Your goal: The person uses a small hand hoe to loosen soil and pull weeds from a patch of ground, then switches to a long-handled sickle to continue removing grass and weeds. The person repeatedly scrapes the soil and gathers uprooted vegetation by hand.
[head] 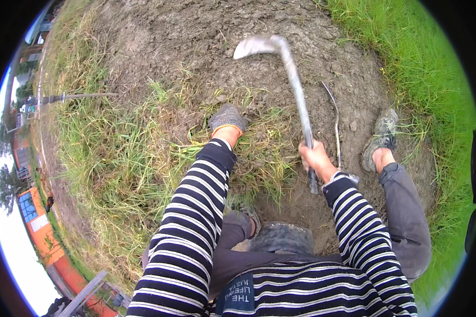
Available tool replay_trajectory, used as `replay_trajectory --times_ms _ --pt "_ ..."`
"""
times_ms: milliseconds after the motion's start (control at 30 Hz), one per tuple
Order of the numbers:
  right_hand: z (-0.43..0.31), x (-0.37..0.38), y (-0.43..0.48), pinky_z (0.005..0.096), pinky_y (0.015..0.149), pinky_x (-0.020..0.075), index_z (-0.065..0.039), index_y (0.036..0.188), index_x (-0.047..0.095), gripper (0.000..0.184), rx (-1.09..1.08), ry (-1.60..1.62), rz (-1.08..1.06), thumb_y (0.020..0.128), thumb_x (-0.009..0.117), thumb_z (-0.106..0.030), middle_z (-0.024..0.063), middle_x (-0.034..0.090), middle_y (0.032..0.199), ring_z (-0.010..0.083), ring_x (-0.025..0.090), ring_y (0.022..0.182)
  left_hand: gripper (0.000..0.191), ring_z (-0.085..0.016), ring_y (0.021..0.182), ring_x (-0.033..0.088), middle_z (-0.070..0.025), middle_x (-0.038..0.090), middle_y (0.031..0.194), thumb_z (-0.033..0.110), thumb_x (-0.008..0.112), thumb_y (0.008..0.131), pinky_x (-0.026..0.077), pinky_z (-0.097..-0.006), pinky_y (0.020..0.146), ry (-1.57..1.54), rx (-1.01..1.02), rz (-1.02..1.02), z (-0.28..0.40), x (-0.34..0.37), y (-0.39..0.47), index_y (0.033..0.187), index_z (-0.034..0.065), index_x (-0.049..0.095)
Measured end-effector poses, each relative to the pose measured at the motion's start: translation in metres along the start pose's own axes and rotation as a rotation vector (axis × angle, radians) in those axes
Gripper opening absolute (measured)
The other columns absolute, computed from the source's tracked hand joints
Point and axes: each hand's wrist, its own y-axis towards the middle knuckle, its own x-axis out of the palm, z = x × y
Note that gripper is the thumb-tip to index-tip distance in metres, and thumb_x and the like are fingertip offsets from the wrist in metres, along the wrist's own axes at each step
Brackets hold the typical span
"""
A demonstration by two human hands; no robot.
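My right hand, bare, is closed around the dark handle of a sickle. The sickle is raised over the soil, its pale curved blade pointing left at the far end; blade and hand look blurred. My left hand wears a grey knit glove with an orange cuff. It is down among cut and uprooted grass at the soil's edge, with its fingers curled under and hidden, so I cannot tell whether grass is in them. Bare, clumpy soil spreads beyond both hands.
A thin stick lies right of the sickle, near my muddy right shoe. Loose grass covers the left side; tall green grass borders the right. A dark, rounded object sits between my legs. A long-handled tool is at far left.
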Motion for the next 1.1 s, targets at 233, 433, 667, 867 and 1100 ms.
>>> replay_trajectory --times_ms 233,433,667,867,1100 --pt "0.036 -0.034 -0.026 0.0281 0.031 0.0333 -0.006 0.077 0.051 0.004 0.065 -0.214 0.047 0.079 0.054 -0.005 0.0010 0.046 0.054 0.0107 0.043 0.035 0.081 -0.036 0.123 0.046 -0.0202 0.046 0.135 0.049 0.078 0.065 0.040 -0.0418 0.100 0.126 0.136 0.107 -0.002 -0.004 -0.005 0.127 0.0045 0.050" --pt "0.002 0.005 0.024 0.0292 0.035 0.0336 -0.006 0.081 0.051 0.002 -0.025 0.095 0.011 0.083 0.053 -0.007 -0.0005 0.045 0.055 0.0101 0.040 0.037 0.107 -0.034 0.132 0.035 -0.0226 0.036 0.141 0.056 0.079 0.060 0.034 -0.0425 0.107 0.040 0.016 0.036 -0.011 -0.018 0.003 0.139 0.0022 0.032" --pt "0.018 -0.024 0.003 0.0288 0.031 0.0341 -0.005 0.078 0.051 0.003 0.025 -0.303 -0.021 0.077 0.053 -0.003 0.0016 0.047 0.053 0.0118 0.043 0.034 0.073 -0.034 0.104 0.061 -0.0216 0.063 0.112 0.047 0.081 0.059 0.049 -0.0401 0.090 0.042 0.052 -0.006 -0.015 -0.020 0.017 0.111 0.0003 0.062" --pt "-0.020 0.016 0.034 0.0254 0.037 0.0327 -0.008 0.087 0.049 0.006 -0.057 0.143 -0.036 0.084 0.052 -0.003 -0.0040 0.039 0.055 0.0068 0.037 0.040 0.040 -0.034 0.104 0.062 -0.0185 0.064 0.111 0.033 0.062 0.080 0.049 -0.0432 0.087 0.092 0.064 -0.101 -0.020 0.000 0.021 0.108 0.0051 0.065" --pt "0.029 -0.045 -0.046 0.0274 0.033 0.0339 -0.005 0.077 0.053 0.002 0.176 -0.372 -0.030 0.078 0.054 -0.004 0.0006 0.047 0.053 0.0105 0.043 0.035 0.029 -0.033 0.099 0.065 -0.0185 0.067 0.103 0.021 0.057 0.082 0.051 -0.0437 0.084 0.025 0.135 -0.060 -0.024 0.011 0.005 0.105 0.0051 0.066"
